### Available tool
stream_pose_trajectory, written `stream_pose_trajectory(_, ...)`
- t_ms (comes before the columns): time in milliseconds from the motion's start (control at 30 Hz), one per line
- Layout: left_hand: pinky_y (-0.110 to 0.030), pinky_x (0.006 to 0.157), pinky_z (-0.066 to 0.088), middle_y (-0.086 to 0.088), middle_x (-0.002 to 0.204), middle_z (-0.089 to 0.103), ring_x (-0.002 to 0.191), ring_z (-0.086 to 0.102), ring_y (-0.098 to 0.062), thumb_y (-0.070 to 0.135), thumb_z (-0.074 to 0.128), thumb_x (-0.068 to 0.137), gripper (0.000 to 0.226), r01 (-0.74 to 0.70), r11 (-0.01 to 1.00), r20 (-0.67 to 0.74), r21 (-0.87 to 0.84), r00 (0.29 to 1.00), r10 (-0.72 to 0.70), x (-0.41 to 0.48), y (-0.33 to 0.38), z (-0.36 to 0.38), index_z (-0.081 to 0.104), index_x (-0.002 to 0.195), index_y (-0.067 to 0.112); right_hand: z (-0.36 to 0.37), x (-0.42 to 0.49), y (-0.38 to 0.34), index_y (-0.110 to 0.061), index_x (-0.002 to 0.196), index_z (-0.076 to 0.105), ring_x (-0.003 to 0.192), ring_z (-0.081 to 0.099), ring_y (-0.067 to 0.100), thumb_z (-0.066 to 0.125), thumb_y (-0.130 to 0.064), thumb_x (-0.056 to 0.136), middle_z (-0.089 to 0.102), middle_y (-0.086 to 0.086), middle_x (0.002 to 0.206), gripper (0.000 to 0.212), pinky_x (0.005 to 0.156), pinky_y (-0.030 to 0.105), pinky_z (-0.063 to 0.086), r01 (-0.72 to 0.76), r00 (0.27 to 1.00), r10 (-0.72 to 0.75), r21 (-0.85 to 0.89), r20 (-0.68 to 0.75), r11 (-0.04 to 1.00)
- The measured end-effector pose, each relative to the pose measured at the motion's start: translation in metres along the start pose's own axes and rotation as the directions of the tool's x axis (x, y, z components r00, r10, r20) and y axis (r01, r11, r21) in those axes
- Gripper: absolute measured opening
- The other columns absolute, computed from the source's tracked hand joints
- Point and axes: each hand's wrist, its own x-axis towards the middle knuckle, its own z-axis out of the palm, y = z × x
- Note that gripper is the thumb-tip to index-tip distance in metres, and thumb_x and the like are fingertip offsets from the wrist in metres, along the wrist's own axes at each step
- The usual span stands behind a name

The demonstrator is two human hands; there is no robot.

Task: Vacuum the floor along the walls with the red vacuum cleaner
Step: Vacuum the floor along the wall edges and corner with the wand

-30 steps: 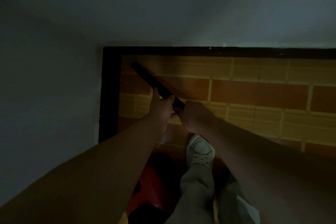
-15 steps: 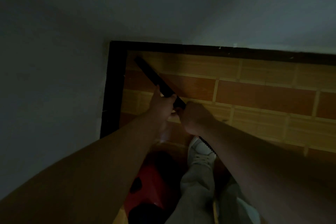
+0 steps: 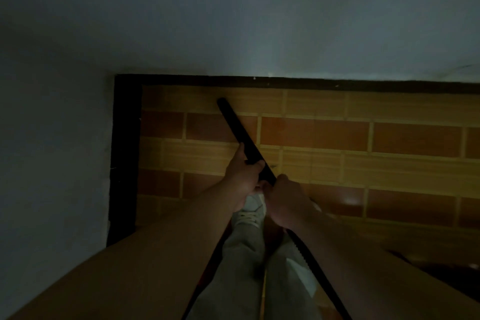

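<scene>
A black vacuum wand point(image 3: 235, 126) slants up and left over the orange tiled floor point(image 3: 363, 135); its tip lies close to the far wall's black skirting point(image 3: 311, 83), right of the room corner. My left hand point(image 3: 244, 174) grips the wand farther forward. My right hand point(image 3: 285, 200) grips it just behind, where the ribbed black hose point(image 3: 319, 275) runs back past my right arm. Only a thin red sliver of the vacuum body point(image 3: 207, 270) shows beside my left leg; my arm and legs hide the rest.
Pale walls meet in a corner at the upper left, with black skirting point(image 3: 124, 158) along the left wall too. My white shoe point(image 3: 250, 212) and grey trouser legs stand just behind my hands. A dark object point(image 3: 441, 273) lies at the lower right on the floor.
The wand tip has slid right along the far wall, away from the corner. The red vacuum body, plainly seen under my left arm before, is now almost fully hidden.
</scene>
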Motion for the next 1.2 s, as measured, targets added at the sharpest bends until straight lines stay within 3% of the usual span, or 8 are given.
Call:
stream_pose_trajectory(67, -0.04, 0.078, 0.062, -0.008, 0.143, 0.054, 0.112, 0.066, -0.029, 0.012, 0.058, 0.102, 0.077, 0.011, 1.0, 0.011, 0.007, 1.0, -0.011, -0.004, -0.001, 0.012, 0.017, 0.158, 0.046, -0.003, -0.004, 0.01, -0.012, 0.114, 0.049, 0.089, 0.063, 0.023, 0.037, -0.045, 0.107, 0.061, 0.009, 0.108, 0.036, 0.06, 0.03, 0.044, -0.032, 0.999, 0.032, 0.002, -0.038, 0.999)
stream_pose_trajectory(200, -0.031, 0.063, 0.061, -0.009, 0.148, 0.051, 0.11, 0.065, -0.027, 0.011, 0.056, 0.103, 0.076, -0.002, 1.0, 0.003, 0.002, 1.0, 0.002, -0.002, -0.002, 0.021, 0.014, 0.159, 0.043, -0.009, 0.0, 0.016, -0.007, 0.119, 0.054, 0.108, 0.063, 0.035, 0.039, -0.036, 0.106, 0.063, 0.015, 0.115, 0.035, 0.084, 0.041, 0.049, 0.005, 0.998, -0.013, -0.118, -0.066, 0.993)
stream_pose_trajectory(267, -0.037, 0.072, 0.062, -0.008, 0.149, 0.05, 0.106, 0.066, -0.023, 0.012, 0.056, 0.104, 0.076, -0.018, 1.0, -0.02, -0.017, 1.0, 0.017, 0.003, -0.001, 0.018, 0.014, 0.159, 0.043, -0.009, 0.007, 0.011, -0.006, 0.116, 0.057, 0.108, 0.063, 0.036, 0.04, -0.034, 0.106, 0.064, 0.016, 0.116, 0.034, 0.085, 0.041, 0.049, 0.02, 0.998, -0.027, -0.109, -0.059, 0.994)
stream_pose_trajectory(333, -0.043, 0.078, 0.063, -0.008, 0.147, 0.051, 0.104, 0.065, -0.022, 0.012, 0.057, 0.103, 0.076, -0.02, 0.999, -0.049, -0.04, 0.999, 0.018, 0.01, 0.001, 0.009, 0.015, 0.159, 0.044, -0.004, 0.016, 0.003, -0.006, 0.115, 0.058, 0.106, 0.064, 0.034, 0.041, -0.037, 0.106, 0.064, 0.015, 0.114, 0.037, 0.082, 0.039, 0.05, 0.036, 0.998, -0.041, -0.086, -0.054, 0.996)
stream_pose_trajectory(533, -0.027, 0.054, 0.058, -0.006, 0.142, 0.054, 0.102, 0.066, -0.021, 0.013, 0.057, 0.103, 0.078, -0.042, 0.999, -0.13, -0.033, 0.991, 0.038, 0.032, 0.012, -0.035, 0.013, 0.159, 0.045, 0.012, 0.043, -0.033, -0.013, 0.109, 0.059, 0.093, 0.068, 0.028, 0.045, -0.049, 0.103, 0.065, 0.01, 0.105, 0.039, 0.065, 0.033, 0.048, 0.085, 0.996, -0.084, 0.046, -0.018, 0.995)
stream_pose_trajectory(800, -0.041, 0.066, 0.062, -0.007, 0.129, 0.062, 0.107, 0.068, -0.028, 0.013, 0.059, 0.101, 0.073, -0.083, 0.996, -0.233, -0.046, 0.97, 0.07, 0.07, 0.021, -0.098, 0.021, 0.157, 0.042, 0.038, 0.078, -0.089, -0.018, 0.094, 0.057, 0.07, 0.059, 0.018, 0.045, -0.05, 0.103, 0.062, 0.003, 0.086, 0.035, 0.05, 0.028, 0.034, 0.173, 0.985, -0.174, 0.055, 0.001, 0.983)
stream_pose_trajectory(1100, -0.026, 0.052, 0.056, -0.008, 0.135, 0.059, 0.094, 0.068, -0.017, 0.015, 0.058, 0.102, 0.072, -0.124, 0.989, -0.274, -0.074, 0.957, 0.099, 0.086, 0.029, -0.126, 0.019, 0.159, 0.039, 0.047, 0.094, -0.118, -0.012, 0.11, 0.063, 0.087, 0.069, 0.025, 0.042, -0.048, 0.105, 0.067, 0.007, 0.097, 0.042, 0.065, 0.031, 0.048, 0.236, 0.972, -0.236, -0.046, 0.008, 0.971)
stream_pose_trajectory(1200, -0.028, 0.055, 0.059, -0.008, 0.135, 0.059, 0.096, 0.067, -0.018, 0.014, 0.058, 0.102, 0.073, -0.105, 0.991, -0.252, -0.079, 0.964, 0.082, 0.08, 0.029, -0.117, 0.018, 0.159, 0.039, 0.041, 0.088, -0.111, -0.014, 0.109, 0.061, 0.079, 0.064, 0.018, 0.04, -0.049, 0.106, 0.06, 0.001, 0.085, 0.041, 0.058, 0.028, 0.043, 0.224, 0.975, -0.224, -0.038, 0.01, 0.974)
